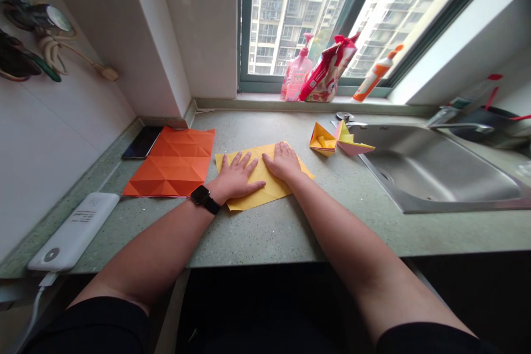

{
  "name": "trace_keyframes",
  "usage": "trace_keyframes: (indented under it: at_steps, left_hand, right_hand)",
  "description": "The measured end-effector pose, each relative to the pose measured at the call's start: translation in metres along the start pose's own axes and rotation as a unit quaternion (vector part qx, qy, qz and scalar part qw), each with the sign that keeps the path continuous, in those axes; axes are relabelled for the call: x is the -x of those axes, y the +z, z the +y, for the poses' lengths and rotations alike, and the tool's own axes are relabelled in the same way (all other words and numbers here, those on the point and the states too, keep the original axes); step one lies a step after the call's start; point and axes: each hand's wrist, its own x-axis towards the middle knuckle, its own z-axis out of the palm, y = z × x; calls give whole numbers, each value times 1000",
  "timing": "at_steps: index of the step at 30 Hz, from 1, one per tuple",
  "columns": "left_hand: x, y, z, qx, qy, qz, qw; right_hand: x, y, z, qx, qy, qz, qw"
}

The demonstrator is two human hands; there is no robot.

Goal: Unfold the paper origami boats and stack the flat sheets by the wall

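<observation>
A creased sheet of yellow paper (pixel 271 185) lies on the counter in front of me. My left hand (pixel 238 177) rests flat on its left part, fingers spread, with a black watch on the wrist. On the upper right part of the sheet, my right hand (pixel 284 161) lies palm down with its fingers stretched out and close together. Left of the yellow paper is an orange sheet (pixel 178 163) with a grid of fold lines. To the right stand two folded paper shapes, one orange-yellow (pixel 322 139) and one pink and yellow (pixel 352 142).
A steel sink (pixel 435 168) is set into the counter (pixel 265 240) at right. At left are a phone (pixel 142 141) and a white power bank (pixel 77 229) with a cable. A pink pump bottle (pixel 296 73), a red bag (pixel 329 69) and an orange-white bottle (pixel 376 74) line the windowsill.
</observation>
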Motion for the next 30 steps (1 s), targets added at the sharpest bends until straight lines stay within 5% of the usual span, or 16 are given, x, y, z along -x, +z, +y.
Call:
trace_keyframes:
  at_steps: [15, 19, 22, 25, 30]
  left_hand:
    - [1, 6, 1, 3, -9, 33, 999]
    - [2, 7, 2, 3, -7, 39, 999]
    - [2, 7, 2, 0, -8, 39, 999]
    - [3, 6, 2, 0, -4, 32, 999]
    - [4, 5, 2, -9, -11, 27, 1000]
  right_hand:
    - [43, -25, 80, 43, 4, -38, 998]
    - [38, -36, 61, 25, 3, -12, 1000]
    - [36, -33, 22, -20, -123, 48, 991]
    - [36, -17, -14, -68, -230, 0, 971]
    - [26, -1, -14, -34, -205, -43, 977]
